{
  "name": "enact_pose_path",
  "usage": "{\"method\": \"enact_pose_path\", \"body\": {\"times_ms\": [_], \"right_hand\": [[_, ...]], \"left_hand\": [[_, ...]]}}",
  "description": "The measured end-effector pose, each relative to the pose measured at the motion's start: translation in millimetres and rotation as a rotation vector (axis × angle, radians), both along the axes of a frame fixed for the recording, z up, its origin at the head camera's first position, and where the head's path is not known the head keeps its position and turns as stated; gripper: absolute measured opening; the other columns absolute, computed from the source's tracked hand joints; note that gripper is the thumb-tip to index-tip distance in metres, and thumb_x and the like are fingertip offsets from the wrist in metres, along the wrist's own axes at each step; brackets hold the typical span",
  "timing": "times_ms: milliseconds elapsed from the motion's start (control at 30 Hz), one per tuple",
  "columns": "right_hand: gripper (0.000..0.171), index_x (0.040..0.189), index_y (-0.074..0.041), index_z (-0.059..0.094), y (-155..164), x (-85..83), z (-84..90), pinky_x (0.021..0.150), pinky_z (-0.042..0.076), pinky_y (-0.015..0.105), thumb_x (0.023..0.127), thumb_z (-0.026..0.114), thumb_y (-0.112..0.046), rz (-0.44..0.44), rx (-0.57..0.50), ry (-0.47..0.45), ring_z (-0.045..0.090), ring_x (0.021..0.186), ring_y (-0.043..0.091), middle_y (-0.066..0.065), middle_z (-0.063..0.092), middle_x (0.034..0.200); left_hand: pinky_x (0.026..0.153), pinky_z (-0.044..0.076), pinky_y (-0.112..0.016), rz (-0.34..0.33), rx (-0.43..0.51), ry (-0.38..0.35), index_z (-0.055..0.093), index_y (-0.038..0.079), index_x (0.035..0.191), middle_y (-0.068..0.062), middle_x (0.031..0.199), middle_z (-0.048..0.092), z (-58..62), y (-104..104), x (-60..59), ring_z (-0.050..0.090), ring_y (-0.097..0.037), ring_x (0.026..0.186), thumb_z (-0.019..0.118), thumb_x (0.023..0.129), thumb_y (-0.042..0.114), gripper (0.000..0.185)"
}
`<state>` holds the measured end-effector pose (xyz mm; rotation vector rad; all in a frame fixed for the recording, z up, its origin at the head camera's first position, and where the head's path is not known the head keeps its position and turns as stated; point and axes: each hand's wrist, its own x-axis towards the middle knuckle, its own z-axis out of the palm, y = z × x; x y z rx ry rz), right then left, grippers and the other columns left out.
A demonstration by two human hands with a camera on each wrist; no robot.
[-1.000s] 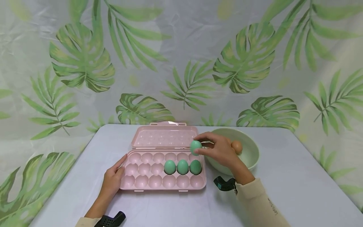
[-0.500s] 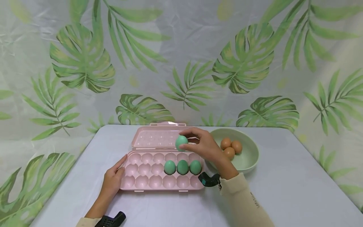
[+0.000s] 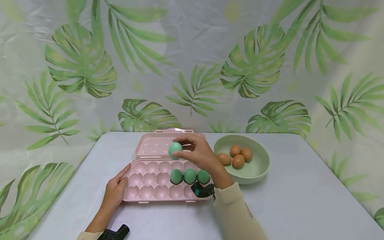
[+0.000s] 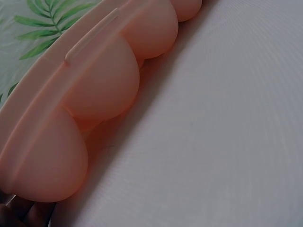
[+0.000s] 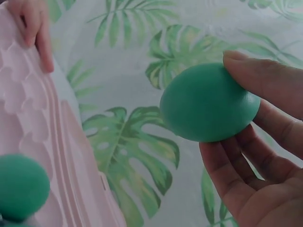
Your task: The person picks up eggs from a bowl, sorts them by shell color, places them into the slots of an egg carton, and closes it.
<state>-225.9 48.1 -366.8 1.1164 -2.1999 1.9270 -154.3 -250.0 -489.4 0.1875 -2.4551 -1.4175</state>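
At the bottom left of the head view the left hand (image 3: 115, 193) lies with relaxed, nearly straight fingers against the left end of the tray (image 3: 141, 193), steadying it without curling round it; the left wrist view shows only the tray's cup undersides (image 4: 102, 90) on the pale desk (image 4: 227, 142). Just right of center, the right hand (image 3: 199, 155) pinches a green egg (image 3: 175, 150) between thumb and fingertips, clear of the tray and hovering above its far row; the right wrist view shows the fingers (image 5: 265, 80) curled round the egg (image 5: 208, 103), with nothing beneath it. Three green eggs (image 3: 189, 176) already sit side by side in the middle row, toward the right end. My reading is that this is the carry stage of filling the tray: an egg is in the air and not yet seated. The next move looks to call for bringing it down over an empty cup, perhaps the one left of the three, setting it in gently and then loosening the pinch.

Further back, at center right, a green bowl (image 3: 258, 168) holds four brown eggs (image 3: 235, 156), just beside the tray's right end. The tray's lid (image 3: 150, 146) lies open behind the cups. The desk is white, and behind it, filling the upper frame, hangs a pale cloth (image 3: 192, 66) printed with green leaves
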Motion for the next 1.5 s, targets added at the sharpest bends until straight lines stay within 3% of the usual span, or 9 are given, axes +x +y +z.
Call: {"method": "enact_pose_path", "body": {"times_ms": [167, 300, 433, 667, 833, 1133, 1500], "right_hand": [[0.037, 0.114, -0.007, 0.068, -11.8, 1.2, 2.0, 0.091, 0.052, 0.036, 0.079, 0.079, -0.009, -0.037, -0.02, 0.016, 0.063, 0.1, 0.021, 0.006, 0.065, 0.11], [0.038, 0.114, -0.007, 0.067, -17.8, 3.0, 1.0, 0.089, 0.053, 0.037, 0.078, 0.079, -0.009, -0.054, -0.047, -0.005, 0.063, 0.101, 0.021, 0.008, 0.065, 0.111], [0.038, 0.115, -0.007, 0.067, -20.9, 5.2, -4.3, 0.087, 0.053, 0.034, 0.079, 0.078, -0.009, -0.051, -0.048, -0.035, 0.063, 0.102, 0.024, 0.008, 0.064, 0.111], [0.04, 0.118, -0.004, 0.065, -24.5, 8.1, -14.5, 0.089, 0.052, 0.033, 0.08, 0.077, -0.01, -0.041, -0.051, -0.098, 0.063, 0.103, 0.024, 0.006, 0.063, 0.114], [0.037, 0.117, -0.005, 0.065, -30.3, 7.9, -17.7, 0.091, 0.051, 0.034, 0.081, 0.076, -0.011, -0.008, -0.053, -0.082, 0.063, 0.104, 0.025, 0.008, 0.063, 0.113], [0.037, 0.115, -0.004, 0.064, -33.1, 9.5, -23.3, 0.092, 0.051, 0.03, 0.081, 0.077, -0.01, -0.02, 0.04, -0.066, 0.063, 0.102, 0.022, 0.006, 0.063, 0.11], [0.035, 0.114, 0.005, 0.06, -34.1, 12.0, -28.8, 0.094, 0.049, 0.044, 0.08, 0.07, 0.004, -0.01, 0.076, -0.122, 0.062, 0.104, 0.035, 0.02, 0.061, 0.112]], "left_hand": [[0.11, 0.031, -0.038, 0.004, 0.002, -0.005, 0.048, 0.011, 0.143, -0.004, 0.147, 0.044, 0.3, 0.3, 1.0, 0.034, -0.021, 0.137, 0.042, 0.098, 0.011, 0.045], [0.106, 0.03, -0.019, 0.006, 0.002, -0.001, 0.049, 0.012, 0.143, -0.003, 0.147, 0.044, -0.4, 0.4, 1.3, 0.034, -0.021, 0.137, 0.042, 0.099, 0.011, 0.045], [0.092, 0.024, -0.001, 0.006, 0.0, 0.006, 0.049, 0.012, 0.142, -0.003, 0.146, 0.045, -0.6, 0.4, 1.6, 0.037, -0.02, 0.135, 0.042, 0.098, 0.011, 0.044], [0.091, 0.025, -0.002, 0.013, -0.011, -0.007, 0.049, 0.013, 0.143, -0.002, 0.147, 0.044, 1.5, -0.1, 2.6, 0.038, -0.019, 0.133, 0.042, 0.099, 0.012, 0.045], [0.088, 0.025, 0.0, 0.02, -0.009, 0.011, 0.05, 0.013, 0.142, -0.002, 0.146, 0.046, 2.0, -1.4, 4.5, 0.042, -0.018, 0.128, 0.042, 0.099, 0.012, 0.044], [0.091, 0.023, 0.002, 0.0, 0.004, 0.028, 0.05, 0.011, 0.142, -0.004, 0.146, 0.046, 2.5, -1.6, 4.7, 0.035, -0.023, 0.137, 0.043, 0.099, 0.011, 0.043], [0.094, 0.023, -0.001, -0.008, 0.011, 0.024, 0.049, 0.011, 0.142, -0.004, 0.146, 0.046, 0.0, 1.0, 1.4, 0.034, -0.022, 0.139, 0.043, 0.099, 0.01, 0.043]]}}
